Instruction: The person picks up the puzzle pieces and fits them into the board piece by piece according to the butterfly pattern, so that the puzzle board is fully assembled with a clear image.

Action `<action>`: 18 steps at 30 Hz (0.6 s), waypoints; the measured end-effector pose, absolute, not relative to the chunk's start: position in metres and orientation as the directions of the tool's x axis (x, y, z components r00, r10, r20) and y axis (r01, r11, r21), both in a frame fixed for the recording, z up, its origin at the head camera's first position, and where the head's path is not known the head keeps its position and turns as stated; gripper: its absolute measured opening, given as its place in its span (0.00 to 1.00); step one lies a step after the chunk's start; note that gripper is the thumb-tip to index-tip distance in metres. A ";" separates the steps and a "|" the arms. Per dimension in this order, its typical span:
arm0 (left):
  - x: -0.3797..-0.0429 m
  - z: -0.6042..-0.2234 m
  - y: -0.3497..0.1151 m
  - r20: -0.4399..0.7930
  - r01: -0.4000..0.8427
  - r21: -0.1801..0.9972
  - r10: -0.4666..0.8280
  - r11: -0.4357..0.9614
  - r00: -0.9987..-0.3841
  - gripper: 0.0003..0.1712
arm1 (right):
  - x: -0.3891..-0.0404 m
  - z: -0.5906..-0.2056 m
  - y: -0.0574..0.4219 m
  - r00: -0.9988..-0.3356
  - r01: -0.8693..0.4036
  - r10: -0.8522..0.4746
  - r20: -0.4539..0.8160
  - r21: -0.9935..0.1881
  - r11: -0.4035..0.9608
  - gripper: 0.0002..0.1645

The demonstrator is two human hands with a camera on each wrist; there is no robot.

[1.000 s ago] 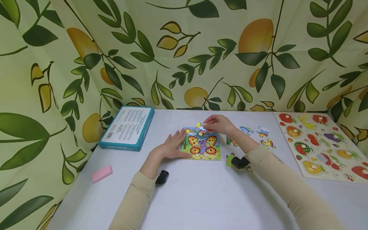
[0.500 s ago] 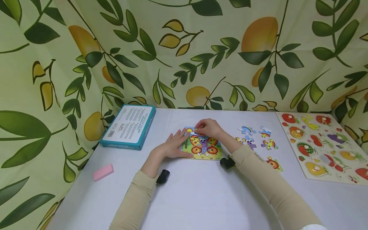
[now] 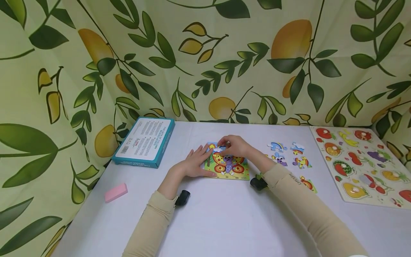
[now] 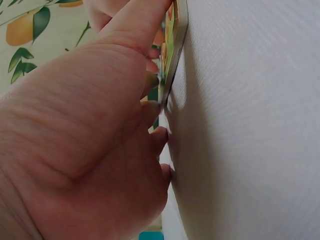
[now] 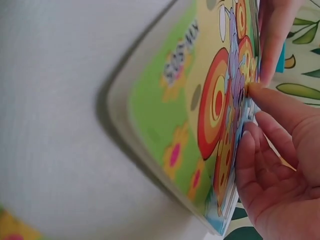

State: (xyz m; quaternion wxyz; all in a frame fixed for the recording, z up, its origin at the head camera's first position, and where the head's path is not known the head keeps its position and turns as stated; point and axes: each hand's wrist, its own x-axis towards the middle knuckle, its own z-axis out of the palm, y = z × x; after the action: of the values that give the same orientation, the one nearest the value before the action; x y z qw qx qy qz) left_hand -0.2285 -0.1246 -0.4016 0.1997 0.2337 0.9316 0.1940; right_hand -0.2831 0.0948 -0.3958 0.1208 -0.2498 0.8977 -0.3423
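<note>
A butterfly jigsaw puzzle (image 3: 228, 170) in a shallow board lies flat on the white table. My left hand (image 3: 194, 165) rests on its left side with fingers spread and straight; the thumb lies along the bottom left corner. In the left wrist view the left fingertips (image 4: 159, 140) touch the tabletop beside the board's edge. My right hand (image 3: 237, 145) is over the top of the puzzle, thumb and curled fingers at a blue and white puzzle piece (image 3: 219, 149). Seen from the right wrist, the thumb (image 5: 280, 102) touches the picture; the pinched piece is mostly hidden.
Several loose puzzle pieces (image 3: 277, 146) lie right of the board, partly behind the right forearm. A fruit peg board (image 3: 366, 167) is at the far right. On the left are a teal and white box (image 3: 143, 141) and a pink block (image 3: 116, 192). A patterned curtain (image 3: 205, 64) hangs behind.
My right hand has carried the sun-and-cloud piece leftward and down onto the top of the puzzle, then shifted slightly right. My left hand has stayed on the board.
</note>
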 end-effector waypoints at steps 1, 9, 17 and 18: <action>-0.228 -0.401 -0.125 -0.281 0.360 0.453 0.514 0.816 -0.810 0.57 | -0.283 -0.396 0.094 -0.846 -0.369 -0.532 -0.041 -0.675 0.639 0.20; -0.227 -0.400 -0.125 -0.266 0.376 0.453 0.525 0.808 -0.808 0.55 | -0.286 -0.401 0.092 -0.856 -0.371 -0.516 -0.023 -0.669 0.645 0.20; -0.226 -0.399 -0.124 -0.270 0.375 0.433 0.515 0.820 -0.814 0.54 | -0.286 -0.399 0.090 -0.854 -0.378 -0.519 -0.029 -0.652 0.657 0.23; -0.226 -0.399 -0.124 -0.265 0.378 0.434 0.517 0.818 -0.814 0.54 | -0.286 -0.398 0.090 -0.853 -0.377 -0.520 -0.035 -0.647 0.663 0.23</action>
State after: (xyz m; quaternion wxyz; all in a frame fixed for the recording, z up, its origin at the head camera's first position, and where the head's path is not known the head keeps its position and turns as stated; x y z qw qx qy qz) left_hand -0.2261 -0.1240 -0.3988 0.1888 0.2392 0.9345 0.1841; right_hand -0.2856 0.0900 -0.3979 0.1091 -0.2477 0.9053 -0.3274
